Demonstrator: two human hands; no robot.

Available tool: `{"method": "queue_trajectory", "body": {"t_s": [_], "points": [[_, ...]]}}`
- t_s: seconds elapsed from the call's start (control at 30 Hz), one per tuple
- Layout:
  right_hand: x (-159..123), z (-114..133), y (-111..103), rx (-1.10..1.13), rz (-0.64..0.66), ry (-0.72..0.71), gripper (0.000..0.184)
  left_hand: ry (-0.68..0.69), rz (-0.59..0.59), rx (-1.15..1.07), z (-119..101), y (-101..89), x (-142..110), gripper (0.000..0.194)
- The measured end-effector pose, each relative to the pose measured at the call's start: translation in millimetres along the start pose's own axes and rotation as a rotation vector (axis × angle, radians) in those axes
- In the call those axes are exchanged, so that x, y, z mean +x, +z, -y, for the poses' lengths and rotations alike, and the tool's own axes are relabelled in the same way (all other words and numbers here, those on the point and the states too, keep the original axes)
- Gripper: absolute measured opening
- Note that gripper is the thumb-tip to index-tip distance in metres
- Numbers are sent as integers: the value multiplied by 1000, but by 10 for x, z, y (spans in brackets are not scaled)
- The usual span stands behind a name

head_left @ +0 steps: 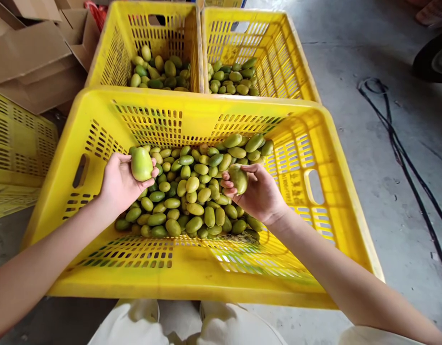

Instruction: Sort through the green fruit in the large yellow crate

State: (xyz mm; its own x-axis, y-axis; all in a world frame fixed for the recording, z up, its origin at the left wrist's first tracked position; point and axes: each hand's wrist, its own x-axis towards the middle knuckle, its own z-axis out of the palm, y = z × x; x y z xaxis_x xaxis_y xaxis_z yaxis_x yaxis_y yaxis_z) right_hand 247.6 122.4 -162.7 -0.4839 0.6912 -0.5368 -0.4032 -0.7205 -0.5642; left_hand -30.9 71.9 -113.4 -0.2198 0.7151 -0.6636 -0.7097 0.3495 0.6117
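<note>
In my left hand (122, 177) rests a pale green, pear-shaped fruit (142, 164), held between the thumb and curled fingers. A bit of darker green shows behind it; I cannot tell whether this is a second fruit. My right hand (259, 191) grips an olive-green oval fruit (238, 179) with its fingertips and thumb. Both hands are above the large yellow crate (192, 287), over a heap of green and yellowish oval fruits (192, 184) inside it. These fruits vary in size and shade.
Behind stand two more yellow crates, one at left (116, 57) and one at right (289, 57), each with similar fruits. Cardboard boxes (30, 52) lie at upper left above another yellow crate (17, 143). A black cable (389, 129) and a wheel (436, 60) are at right.
</note>
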Motion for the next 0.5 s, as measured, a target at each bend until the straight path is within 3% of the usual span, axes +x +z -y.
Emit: {"method": "queue_trajectory", "body": {"t_s": [0.2,0.4,0.5], "points": [[-21,22,59,-80,91,-42,23,60,80,100,98,-38,55,6],[-73,31,53,-119,147,-24,34,151,111,29,173,-157,175,23],[-83,1,50,-127,168,-48,38,111,115,-15,135,-140,174,36]]}}
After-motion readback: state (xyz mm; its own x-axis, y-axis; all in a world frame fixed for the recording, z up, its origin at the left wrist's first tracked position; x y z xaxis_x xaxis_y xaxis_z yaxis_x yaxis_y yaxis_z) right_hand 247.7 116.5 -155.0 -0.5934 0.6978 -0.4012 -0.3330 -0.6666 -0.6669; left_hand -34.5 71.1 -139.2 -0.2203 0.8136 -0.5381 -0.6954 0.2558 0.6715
